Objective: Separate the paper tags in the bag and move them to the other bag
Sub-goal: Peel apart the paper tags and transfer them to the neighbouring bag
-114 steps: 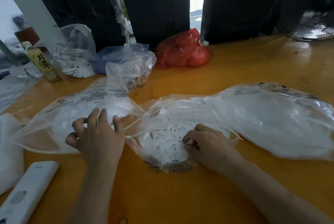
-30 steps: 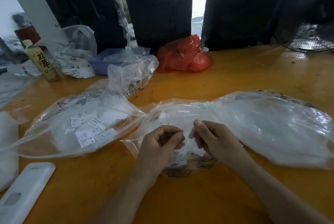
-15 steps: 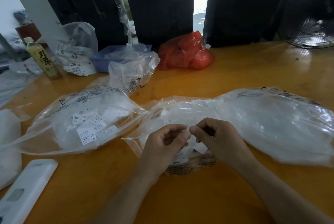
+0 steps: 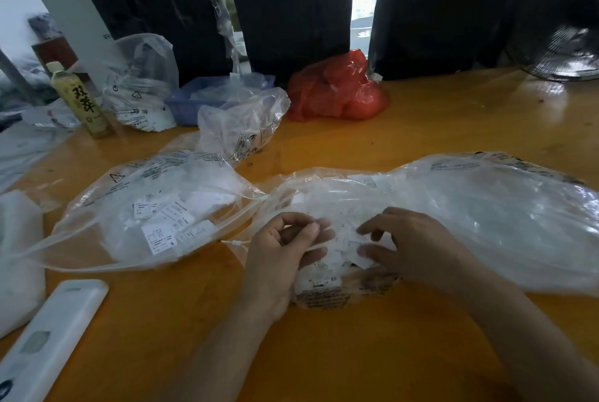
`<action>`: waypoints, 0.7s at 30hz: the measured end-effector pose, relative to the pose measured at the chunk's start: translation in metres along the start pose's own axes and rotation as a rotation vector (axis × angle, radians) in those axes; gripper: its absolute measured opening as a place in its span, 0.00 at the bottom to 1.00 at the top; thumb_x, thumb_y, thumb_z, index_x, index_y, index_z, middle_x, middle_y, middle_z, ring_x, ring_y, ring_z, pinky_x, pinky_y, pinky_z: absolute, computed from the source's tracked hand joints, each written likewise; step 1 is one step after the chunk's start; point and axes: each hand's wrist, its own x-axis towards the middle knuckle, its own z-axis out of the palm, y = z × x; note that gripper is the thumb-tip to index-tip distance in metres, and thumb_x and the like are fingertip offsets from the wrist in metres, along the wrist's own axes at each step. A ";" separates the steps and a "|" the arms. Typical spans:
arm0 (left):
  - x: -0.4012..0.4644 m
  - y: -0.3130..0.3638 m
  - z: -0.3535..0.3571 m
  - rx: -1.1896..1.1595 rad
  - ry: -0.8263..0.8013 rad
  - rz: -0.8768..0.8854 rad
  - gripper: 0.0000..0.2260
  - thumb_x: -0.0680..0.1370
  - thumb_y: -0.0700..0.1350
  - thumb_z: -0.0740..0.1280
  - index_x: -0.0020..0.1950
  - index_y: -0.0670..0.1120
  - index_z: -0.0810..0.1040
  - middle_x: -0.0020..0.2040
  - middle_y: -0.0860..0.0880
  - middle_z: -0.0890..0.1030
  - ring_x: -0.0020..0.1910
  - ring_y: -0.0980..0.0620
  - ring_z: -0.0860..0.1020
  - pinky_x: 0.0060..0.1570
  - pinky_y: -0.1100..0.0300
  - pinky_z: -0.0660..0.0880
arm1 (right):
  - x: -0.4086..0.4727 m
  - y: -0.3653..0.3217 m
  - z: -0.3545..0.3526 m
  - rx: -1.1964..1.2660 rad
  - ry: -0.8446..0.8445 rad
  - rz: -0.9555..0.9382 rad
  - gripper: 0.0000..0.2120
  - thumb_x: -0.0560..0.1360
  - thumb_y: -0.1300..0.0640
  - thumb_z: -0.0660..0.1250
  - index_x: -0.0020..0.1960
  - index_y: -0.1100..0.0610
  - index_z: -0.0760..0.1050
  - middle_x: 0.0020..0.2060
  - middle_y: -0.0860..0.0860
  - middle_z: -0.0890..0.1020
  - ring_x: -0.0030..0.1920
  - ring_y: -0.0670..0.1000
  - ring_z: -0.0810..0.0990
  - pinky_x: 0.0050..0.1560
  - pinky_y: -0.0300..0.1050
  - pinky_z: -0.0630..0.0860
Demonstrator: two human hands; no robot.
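Pinching one tag (image 4: 316, 229), the left grip (image 4: 285, 249) risks tearing it; right grip (image 4: 411, 246), fingers loosely spread and holding nothing, could scatter the loose tags (image 4: 343, 249) between them.

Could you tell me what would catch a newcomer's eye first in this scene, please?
Most likely the two hands at centre: the left hand pinches a small paper tag while the right hand reaches into the tag pile in a clear bag. Next, the crumpled red bag at the back of the orange table.
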 end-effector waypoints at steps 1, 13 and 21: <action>0.000 0.000 0.000 -0.057 0.004 -0.014 0.07 0.79 0.37 0.72 0.56 0.39 0.81 0.53 0.40 0.88 0.54 0.42 0.88 0.42 0.63 0.83 | 0.000 0.003 0.001 -0.019 -0.086 -0.021 0.17 0.78 0.40 0.69 0.66 0.40 0.77 0.57 0.37 0.77 0.44 0.33 0.72 0.46 0.29 0.66; 0.002 -0.002 0.005 -0.131 0.012 -0.026 0.11 0.71 0.47 0.78 0.50 0.44 0.89 0.52 0.37 0.88 0.54 0.41 0.87 0.50 0.62 0.83 | -0.005 0.006 0.003 -0.088 -0.274 -0.101 0.23 0.78 0.51 0.71 0.71 0.39 0.73 0.67 0.36 0.68 0.47 0.36 0.70 0.53 0.34 0.72; 0.001 -0.001 0.005 -0.121 -0.002 -0.049 0.09 0.72 0.42 0.76 0.51 0.45 0.89 0.52 0.38 0.88 0.54 0.42 0.87 0.50 0.62 0.83 | -0.005 -0.001 0.001 -0.065 -0.156 -0.106 0.09 0.79 0.45 0.69 0.59 0.42 0.80 0.57 0.37 0.76 0.45 0.36 0.73 0.52 0.34 0.73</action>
